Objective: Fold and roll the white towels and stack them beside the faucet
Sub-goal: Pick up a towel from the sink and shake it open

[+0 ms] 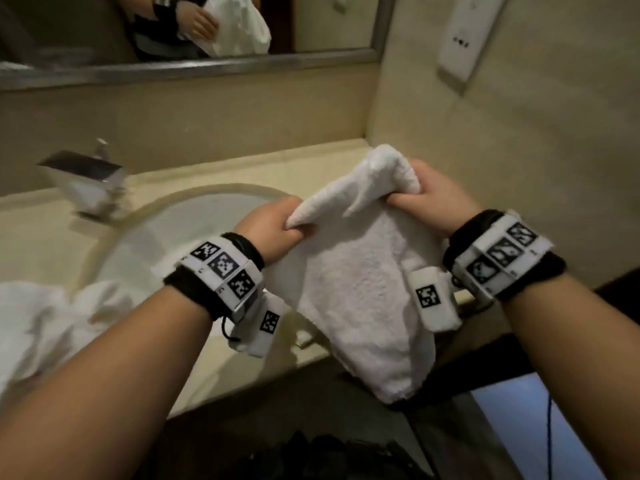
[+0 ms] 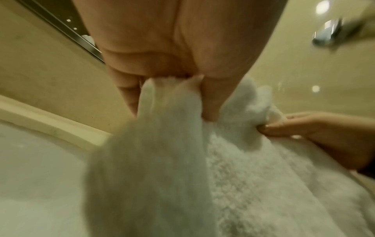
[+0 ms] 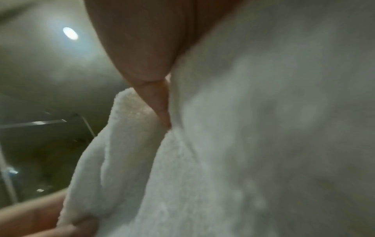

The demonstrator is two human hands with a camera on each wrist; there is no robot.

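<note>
A white towel [image 1: 360, 289] hangs in the air over the counter's front edge, right of the sink, held up by both hands. My left hand [image 1: 277, 226] pinches its upper left corner. My right hand [image 1: 433, 195] grips the bunched upper right corner. In the left wrist view the towel [image 2: 162, 160] drops from my left hand [image 2: 162, 67], and the right hand [image 2: 304, 126] grips it at the right. The right wrist view is mostly filled by towel [image 3: 243, 144] under my right hand [image 3: 152, 64]. The chrome faucet [image 1: 86, 181] stands left behind the sink.
More crumpled white towel [image 1: 45, 323] lies on the counter at the left, by the sink basin [image 1: 194, 220]. The beige counter [image 1: 294, 164] meets a wall at the right. A mirror [image 1: 173, 29] hangs above. A dark bag lies on the floor below.
</note>
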